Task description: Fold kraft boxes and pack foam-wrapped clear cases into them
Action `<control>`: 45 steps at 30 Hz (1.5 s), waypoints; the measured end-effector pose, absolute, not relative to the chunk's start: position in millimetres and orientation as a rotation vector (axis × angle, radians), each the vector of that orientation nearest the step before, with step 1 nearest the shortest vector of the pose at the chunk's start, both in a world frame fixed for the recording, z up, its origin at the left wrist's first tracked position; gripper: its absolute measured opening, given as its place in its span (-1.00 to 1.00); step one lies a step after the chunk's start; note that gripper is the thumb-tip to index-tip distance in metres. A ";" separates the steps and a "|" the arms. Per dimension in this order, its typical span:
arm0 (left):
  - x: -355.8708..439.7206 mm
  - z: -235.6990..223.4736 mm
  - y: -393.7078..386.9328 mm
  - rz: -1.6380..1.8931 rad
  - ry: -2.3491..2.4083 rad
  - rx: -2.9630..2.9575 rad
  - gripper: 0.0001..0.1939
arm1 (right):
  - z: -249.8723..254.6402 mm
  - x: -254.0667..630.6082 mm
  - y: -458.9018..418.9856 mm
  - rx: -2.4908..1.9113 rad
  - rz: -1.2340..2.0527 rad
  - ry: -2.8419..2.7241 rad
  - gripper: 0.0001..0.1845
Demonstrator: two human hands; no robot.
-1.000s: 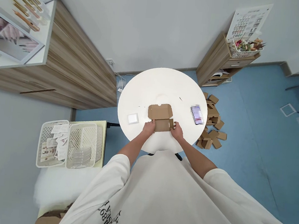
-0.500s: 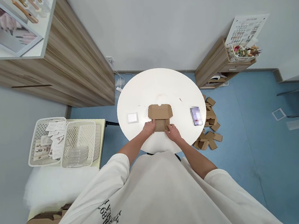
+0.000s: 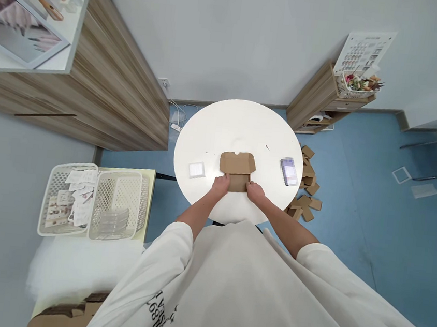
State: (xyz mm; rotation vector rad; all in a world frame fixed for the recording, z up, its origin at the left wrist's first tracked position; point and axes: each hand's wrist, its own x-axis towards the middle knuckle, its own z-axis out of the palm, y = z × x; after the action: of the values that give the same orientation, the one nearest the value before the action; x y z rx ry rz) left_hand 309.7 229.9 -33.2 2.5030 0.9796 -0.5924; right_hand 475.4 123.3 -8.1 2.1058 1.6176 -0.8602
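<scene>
A small brown cardboard box (image 3: pixel 237 163) lies on the round white table (image 3: pixel 238 124), its notched lid folded back away from me. My left hand (image 3: pixel 221 184) grips the box's left side wall, with the fingers closed over it. On the opposite side, my right hand (image 3: pixel 255 192) is closed round the right wall near the front corner. Between my hands the bottom of the box shows bare. Left of the box rests a flat white pack in clear wrap (image 3: pixel 196 170). A purple item (image 3: pixel 288 171), blurred out, lies near the table's right edge.
Folded cardboard boxes (image 3: pixel 303 209) are piled on the floor right of the table. Two white baskets (image 3: pixel 119 174) with papers and clear cases stand at my left. A wood-grain cabinet (image 3: pixel 126 70) and a small shelf unit (image 3: pixel 311 98) flank the table.
The right side flap, which lay partly inward, now stands up in my right hand. My fingers have closed more firmly on both side walls. The view has shifted slightly.
</scene>
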 end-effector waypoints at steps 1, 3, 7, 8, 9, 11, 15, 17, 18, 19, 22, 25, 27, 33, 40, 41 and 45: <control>309.3 -32.3 230.1 -0.591 0.975 2.506 0.04 | -6.5 475.5 123.3 2.129 -0.841 1.622 -0.65; 308.4 -30.9 230.7 -0.589 0.963 2.509 0.05 | -3.2 475.3 123.2 2.191 -0.806 1.623 -0.65; 307.1 -30.6 231.2 -0.588 0.957 2.506 0.04 | -0.8 474.5 125.3 2.258 -0.814 1.659 -0.44; 307.1 -30.9 231.0 -0.583 0.958 2.507 0.03 | -1.5 474.6 126.3 2.248 -0.824 1.673 -0.33; 307.1 -31.4 230.8 -0.577 0.960 2.508 0.02 | -2.7 475.0 127.3 2.230 -0.832 1.685 -0.21; 307.9 -32.2 230.2 -0.571 0.969 2.507 0.01 | -6.1 476.0 129.5 2.190 -0.833 1.698 -0.04; 308.7 -32.0 229.2 -0.582 0.989 2.482 0.02 | -12.3 477.5 134.7 2.157 -0.805 1.695 0.04; 304.9 -30.6 229.6 -0.581 0.984 2.463 0.03 | -13.5 477.2 137.5 2.153 -0.799 1.674 0.04; 300.9 -29.7 230.2 -0.569 0.977 2.451 0.01 | -13.6 476.9 138.8 2.151 -0.798 1.666 0.03; 295.4 -28.8 231.3 -0.544 0.974 2.436 -0.03 | -13.4 476.5 139.8 2.149 -0.796 1.660 0.02; 271.0 -26.3 239.1 -0.367 1.029 2.379 -0.35 | -12.3 475.5 141.7 2.147 -0.789 1.655 -0.03; 241.8 -25.3 255.2 -0.110 1.302 2.276 -0.60 | -11.3 475.0 141.9 2.151 -0.788 1.657 -0.05; 224.4 -26.7 269.7 0.015 1.569 2.116 -0.64 | -11.0 474.6 142.0 2.154 -0.796 1.650 -0.06; 193.8 -43.1 308.0 0.091 2.013 1.467 -0.52 | -11.2 472.4 143.7 2.169 -0.793 1.638 -0.06; 189.6 -58.5 317.5 -0.003 1.948 1.293 -0.46 | -11.4 470.5 143.8 2.209 -0.802 1.640 -0.05; 189.2 -60.4 318.1 -0.015 1.948 1.288 -0.47 | -11.6 470.3 143.7 2.220 -0.810 1.638 -0.05; 184.2 -69.0 321.9 -0.046 1.879 1.267 -0.65 | -12.2 469.9 143.7 2.249 -0.841 1.617 -0.04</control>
State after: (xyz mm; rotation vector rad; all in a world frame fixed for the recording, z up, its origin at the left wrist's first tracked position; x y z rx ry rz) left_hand 184.2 321.9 -69.0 1.2669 1.8786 -0.0458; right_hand 469.9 143.7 -12.2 2.2487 1.6167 -0.8408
